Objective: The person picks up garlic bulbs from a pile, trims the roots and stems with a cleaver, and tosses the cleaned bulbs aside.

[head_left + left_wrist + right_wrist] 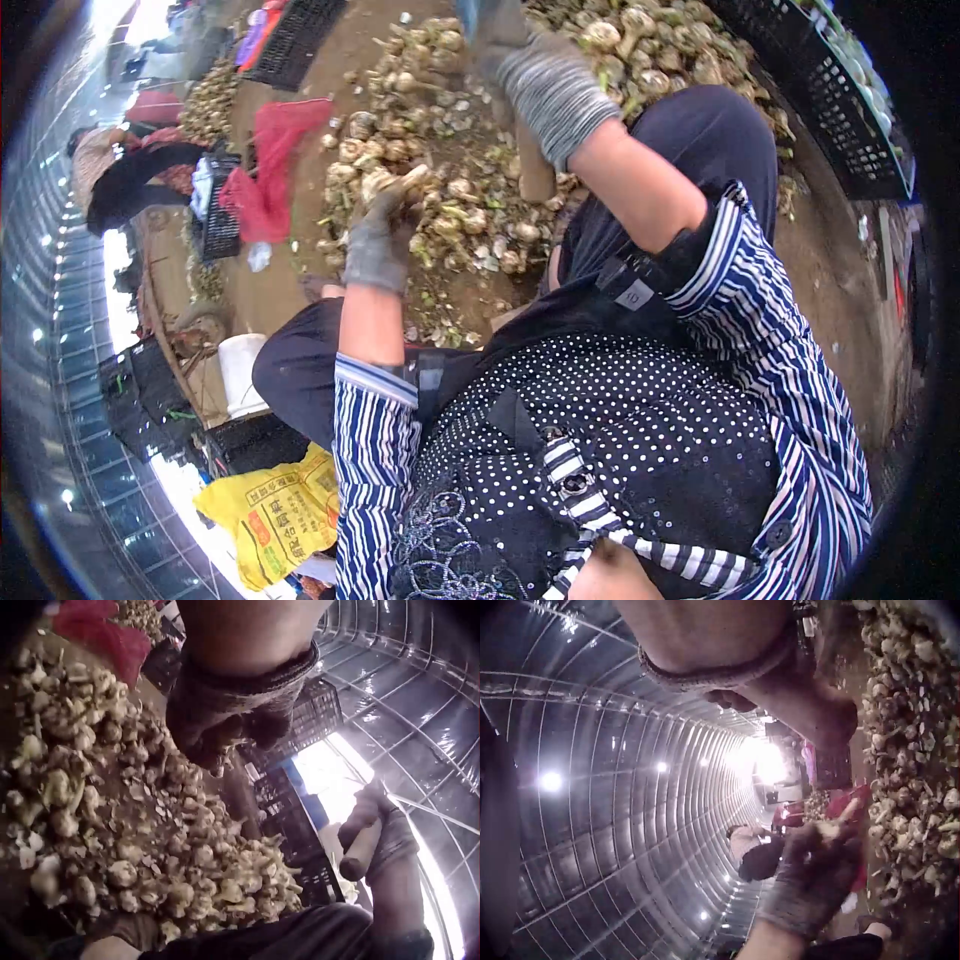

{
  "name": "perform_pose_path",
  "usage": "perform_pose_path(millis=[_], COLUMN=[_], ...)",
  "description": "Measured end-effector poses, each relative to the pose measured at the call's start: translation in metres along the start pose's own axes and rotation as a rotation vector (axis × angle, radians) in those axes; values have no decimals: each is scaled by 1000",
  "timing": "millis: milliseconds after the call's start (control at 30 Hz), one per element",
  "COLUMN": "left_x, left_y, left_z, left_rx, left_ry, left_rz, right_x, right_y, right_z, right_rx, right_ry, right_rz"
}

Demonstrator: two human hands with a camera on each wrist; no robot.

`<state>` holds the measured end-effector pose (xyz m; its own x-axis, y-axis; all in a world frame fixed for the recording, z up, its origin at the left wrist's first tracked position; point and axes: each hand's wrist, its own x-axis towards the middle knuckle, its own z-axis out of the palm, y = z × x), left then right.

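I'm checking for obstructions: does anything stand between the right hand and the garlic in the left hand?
Nothing visible does: the loose garlic showing between the right hand, gripping a wooden handle, and the bulb in the left hand lies below, on the ground.

White label near right cuff (632, 295): "10" | yellow sack (275, 515): Chinese characters, not clearly legible

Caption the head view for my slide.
Over heaped garlic, the gloved left hand holds a bulb while the gloved right hand grips a wooden handle.
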<state>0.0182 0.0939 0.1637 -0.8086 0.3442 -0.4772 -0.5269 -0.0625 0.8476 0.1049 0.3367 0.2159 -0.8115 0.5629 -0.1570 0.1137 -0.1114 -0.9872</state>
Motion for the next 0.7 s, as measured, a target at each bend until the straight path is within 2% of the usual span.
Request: perform_pose_path(millis=[33,67,133,167,200,233,267,300,367,400,467,600,667,700], left_x=[20,35,27,34,43,55,75,85,95,104,100,117,125,128], left_y=[-15,-29,-20,-22,-26,-33,-53,-61,-75,-90,-109,-121,-121,-120], left_z=[8,16,59,60,57,50,44,29,12,-4,-20,-27,-28,-27], left_rx=[-29,-88,-53,-72,-94,50,355,913,1839,1961,2116,2142,2119,2123], left_ry=[-147,-282,-500,-552,-601,-424,-193,-193,-94,-122,-177,-214,-274,-308], left_rz=[-50,-54,-64,-65,-62,-54,-25,122,-31,-40,183,223,306,262], right_x=[-3,-4,-5,-4,-5,-7,-7,-6,-3,-1,-1,4,5,5], right_y=[2,9,19,1,3,6,10,15,18,20,25,27,30,29], right_z=[-7,-13,-22,-26,-25,-27,-28,-29,-28,-27,-22,-14,-10,-10], right_rx=[153,133,303,401,372,443,518,507,468,449,413,302,243,200], right_ry=[48,68,63,-4,8,0,-12,-4,13,17,31,54,59,64], right_rz=[-11,11,-39,189,210,207,197,197,216,227,248,274,275,271])
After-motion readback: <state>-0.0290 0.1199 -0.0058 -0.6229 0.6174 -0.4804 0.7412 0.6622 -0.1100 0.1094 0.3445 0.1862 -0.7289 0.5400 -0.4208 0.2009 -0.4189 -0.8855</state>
